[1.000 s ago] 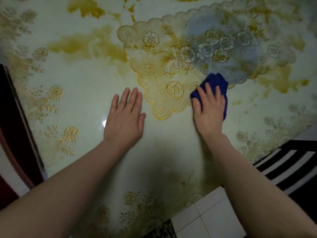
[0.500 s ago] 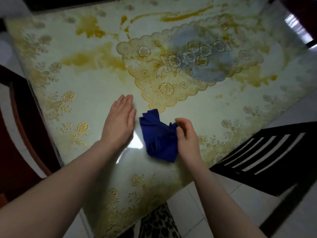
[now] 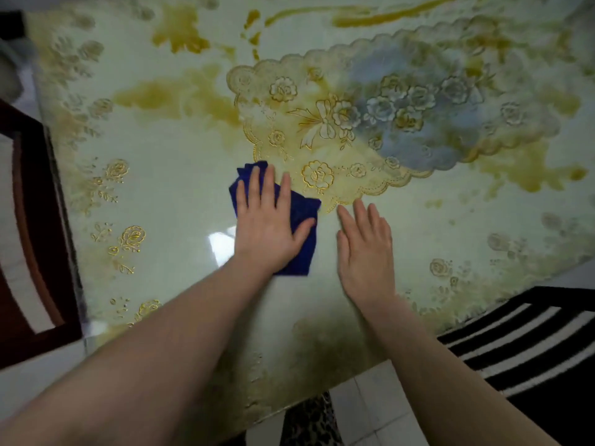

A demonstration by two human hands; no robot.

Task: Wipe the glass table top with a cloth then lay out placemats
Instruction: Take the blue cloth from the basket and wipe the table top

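Cloth point(image 3: 301, 217), dark blue and crumpled, lies on the table point(image 3: 167, 194) under the left hand point(image 3: 269, 226), whose straight fingers press flat on it, thumb spread to the right. Left of that hand, past the table's edge, stands a dark red chair point(image 3: 35, 226). Just right of the cloth, the right hand point(image 3: 365, 249) lies flat on the glass with fingers straight, holding nothing and apart from the cloth. Beyond both hands' fingertips lies a gold-edged floral mat point(image 3: 370, 123). Right of the right forearm, off the table, is a black slatted chair point(image 3: 528, 342).
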